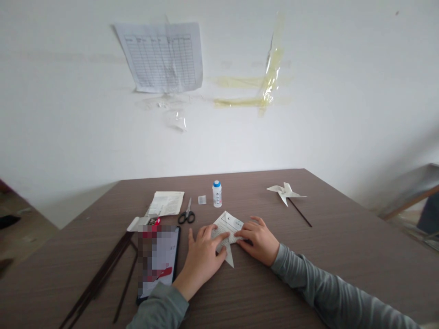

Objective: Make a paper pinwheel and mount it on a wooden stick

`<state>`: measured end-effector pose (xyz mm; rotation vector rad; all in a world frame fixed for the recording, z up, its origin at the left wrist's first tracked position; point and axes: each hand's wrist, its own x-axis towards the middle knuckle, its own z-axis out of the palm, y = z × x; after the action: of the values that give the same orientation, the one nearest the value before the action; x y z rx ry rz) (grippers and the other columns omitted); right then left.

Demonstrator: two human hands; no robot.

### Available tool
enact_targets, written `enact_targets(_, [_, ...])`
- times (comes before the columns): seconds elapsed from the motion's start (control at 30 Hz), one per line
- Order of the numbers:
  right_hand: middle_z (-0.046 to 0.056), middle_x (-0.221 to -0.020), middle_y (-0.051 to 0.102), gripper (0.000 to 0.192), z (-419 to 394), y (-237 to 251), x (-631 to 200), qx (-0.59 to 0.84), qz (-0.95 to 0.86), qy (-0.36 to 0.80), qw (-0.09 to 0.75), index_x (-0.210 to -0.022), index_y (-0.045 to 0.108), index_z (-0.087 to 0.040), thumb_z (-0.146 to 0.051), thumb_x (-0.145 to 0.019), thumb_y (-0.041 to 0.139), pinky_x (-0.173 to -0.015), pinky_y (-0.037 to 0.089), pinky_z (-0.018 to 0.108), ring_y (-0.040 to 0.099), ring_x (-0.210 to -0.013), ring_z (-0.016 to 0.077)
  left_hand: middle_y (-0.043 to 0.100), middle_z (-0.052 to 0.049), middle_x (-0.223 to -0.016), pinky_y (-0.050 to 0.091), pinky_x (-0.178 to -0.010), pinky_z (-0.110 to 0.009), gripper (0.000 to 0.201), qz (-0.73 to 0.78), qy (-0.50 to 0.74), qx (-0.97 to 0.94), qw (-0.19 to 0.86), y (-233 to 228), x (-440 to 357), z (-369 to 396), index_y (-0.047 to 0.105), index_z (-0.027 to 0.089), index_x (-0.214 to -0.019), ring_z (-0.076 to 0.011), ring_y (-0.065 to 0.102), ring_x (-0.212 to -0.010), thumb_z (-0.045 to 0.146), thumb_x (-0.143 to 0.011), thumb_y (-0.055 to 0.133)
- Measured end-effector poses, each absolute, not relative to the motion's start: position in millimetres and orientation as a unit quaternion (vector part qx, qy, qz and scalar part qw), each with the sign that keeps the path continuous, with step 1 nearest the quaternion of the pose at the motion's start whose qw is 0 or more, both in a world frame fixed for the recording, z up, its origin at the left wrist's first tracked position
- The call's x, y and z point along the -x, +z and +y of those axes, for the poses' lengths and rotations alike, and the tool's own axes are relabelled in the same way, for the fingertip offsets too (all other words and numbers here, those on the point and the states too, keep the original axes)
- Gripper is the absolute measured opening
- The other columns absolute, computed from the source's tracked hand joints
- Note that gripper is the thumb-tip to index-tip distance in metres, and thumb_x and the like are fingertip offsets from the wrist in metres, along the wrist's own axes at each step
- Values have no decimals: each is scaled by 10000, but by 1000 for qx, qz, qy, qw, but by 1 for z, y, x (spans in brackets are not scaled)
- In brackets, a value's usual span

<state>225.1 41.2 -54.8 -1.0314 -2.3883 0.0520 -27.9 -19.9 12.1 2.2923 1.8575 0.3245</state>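
Several fingers (221, 237) of the left hand (201, 257) lie spread over the folded paper (225, 223), gripping nothing; those of the right hand (258, 238) bend at its right edge, pinching or just touching, I can't tell. I'd keep the sheet pinned and press each crease sharp. It's thin, printed and angular, a pointed tail toward the person, on the wood-grained counter (353, 260). Beyond stands a smooth bottle (217, 197); farther right lies a crisp-bladed pinwheel (285, 192).

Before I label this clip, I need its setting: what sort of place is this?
Probably a plain indoor room used as a workspace: a brown table bears scissors and a paper pinwheel, and a printed sheet hangs on the white wall.
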Motion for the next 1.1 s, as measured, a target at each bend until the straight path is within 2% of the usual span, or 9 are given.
enact_targets(0.23, [79,-1067,952,192,41,-55,-224,380,-886,17,265,-1252,1016,-298,-221,-1140,881,-1312,640,647,917,-1029,304,832,-146,-1777,375,-1538,-950,543,620,110,-772,87,9,30,-20,958,440,-1607,-468,704,-1725,204,-1143,805])
enact_targets(0.47, [47,-1042,960,223,37,-49,-222,388,-879,15,277,-1186,1007,-370,-195,-1100,898,-1264,659,570,937,-1015,322,833,-153,-1780,367,-1536,-961,540,622,106,-771,84,9,29,-20,964,431,-1597,-476,705,-1730,192,-1139,806])
enact_targets(0.7, [78,-1098,967,227,41,-54,-224,391,-883,25,259,-1272,1018,-335,-203,-1136,894,-1335,629,648,927,-1063,318,844,-155,-1769,381,-1534,-959,557,628,108,-766,86,13,27,-19,951,424,-1614,-484,727,-1721,183,-1127,829])
enact_targets(0.83, [81,-1099,965,210,43,-58,-226,378,-887,18,265,-1288,1016,-301,-203,-1141,903,-1326,638,671,923,-1056,309,845,-179,-1758,364,-1534,-975,610,626,111,-766,90,14,26,-19,917,376,-1673,-495,729,-1725,154,-1111,837])
enact_targets(1.1, [73,-1137,954,239,43,-52,-226,405,-885,48,226,-1330,1018,-346,-272,-1177,850,-1380,609,675,917,-1110,327,853,-163,-1745,359,-1529,-973,487,621,127,-768,95,12,27,-20,990,392,-1534,-492,723,-1710,176,-1123,842])
